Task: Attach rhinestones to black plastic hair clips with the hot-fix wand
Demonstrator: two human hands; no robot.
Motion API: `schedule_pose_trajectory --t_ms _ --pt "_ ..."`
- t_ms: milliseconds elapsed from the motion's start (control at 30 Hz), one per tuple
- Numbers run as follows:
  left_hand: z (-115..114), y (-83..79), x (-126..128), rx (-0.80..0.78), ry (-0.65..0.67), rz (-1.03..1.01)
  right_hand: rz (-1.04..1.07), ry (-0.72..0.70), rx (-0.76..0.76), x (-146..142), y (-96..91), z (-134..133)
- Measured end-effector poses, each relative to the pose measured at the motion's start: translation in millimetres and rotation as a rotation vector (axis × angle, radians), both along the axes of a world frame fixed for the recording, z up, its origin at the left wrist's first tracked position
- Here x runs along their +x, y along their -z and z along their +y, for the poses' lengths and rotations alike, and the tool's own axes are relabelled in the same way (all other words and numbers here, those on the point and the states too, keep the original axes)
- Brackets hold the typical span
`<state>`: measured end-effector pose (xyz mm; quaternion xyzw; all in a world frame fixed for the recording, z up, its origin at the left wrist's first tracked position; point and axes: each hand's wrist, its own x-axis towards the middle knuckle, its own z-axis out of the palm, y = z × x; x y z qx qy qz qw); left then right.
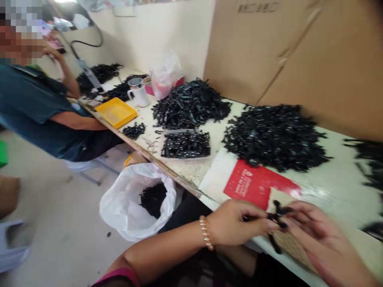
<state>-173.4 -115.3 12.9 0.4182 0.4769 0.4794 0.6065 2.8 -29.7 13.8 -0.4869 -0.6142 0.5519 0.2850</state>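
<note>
Well, starting at the far left, a seated co-worker (36,107) in a teal shirt is leaning in at the bench, one hand (52,50) raised near the head. Just past that arm, a yellow tray (116,113) is lying on the pale workbench (223,127), with a white mug (139,95) standing behind it and a heap of black plastic pieces (100,75) spreading further along. Below the bench edge, a white plastic bag (122,207) is sagging open on the floor around another black mass of pieces (153,199). Moving right, a clear plastic tray (179,130) is holding a packed layer of the same pieces, while two big loose piles (190,104) (273,137) are covering the bench top, the nearer one lying just beside a red booklet (257,184) (its white print is too blurred to read). Closest to the camera, the person's left hand (236,223), wearing a beaded bracelet (206,233), and right hand (324,239) are meeting over the bench's front edge. Their fingertips (271,225) are closing in a narrow pinch on a small black plastic piece (278,215), which is hanging between them, slightly blurred.
</note>
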Motion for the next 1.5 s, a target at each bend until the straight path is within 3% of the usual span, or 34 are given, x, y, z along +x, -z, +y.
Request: schedule_pose_trajectory --t_ms 167,500,600,767,867,1000,1200,1500 --pt "-5 -13.1 -1 0.067 0.041 0.119 0.137 -0.169 -0.145 6 -12.7 -13" --pt "-14 -22.8 14 0.005 0.099 0.212 0.272 -0.281 -0.272 27 -9.1 -21" --pt "-15 -23.4 18 -0.058 0.076 0.111 0.287 -0.275 -0.265 31 -7.5 -21" --pt "-16 -24.9 18 -0.231 -0.02 -0.226 0.339 -0.199 -0.244 36 -6.2 -21" --pt "-19 -26.8 17 -0.271 -0.012 -0.266 0.364 -0.158 -0.231 34 -7.6 -22" --pt "-23 -27.1 25 -0.202 0.033 -0.118 0.393 -0.17 -0.213 27 -7.5 -24" --pt "-21 -19.4 35 -0.023 -0.042 0.181 0.394 -0.138 -0.232 19 -3.1 -28" --pt "-18 -25.6 30 -0.048 0.039 0.217 0.342 -0.301 -0.292 32 -10.6 -19"
